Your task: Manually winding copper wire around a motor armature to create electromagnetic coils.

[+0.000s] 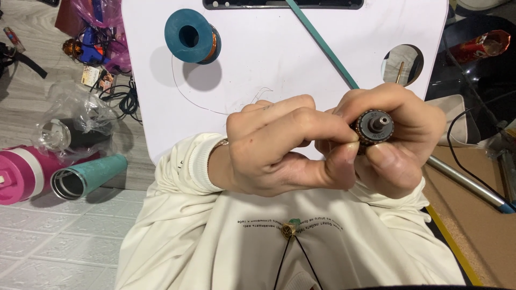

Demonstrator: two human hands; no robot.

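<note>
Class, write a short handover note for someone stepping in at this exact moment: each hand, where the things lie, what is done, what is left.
Right hand: grips the small motor rotor, shaft end facing the camera.
Left hand: fingertips pinch at the rotor's rim.
Blue wire spool stands on the white board; a thin wire curves across the board toward the hands.
Done: copper windings show around the rotor's edge.
Left: how much winding remains cannot be told.

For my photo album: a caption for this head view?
Both hands, left and right, hold a small round copper-wound motor rotor above a white board.
</note>
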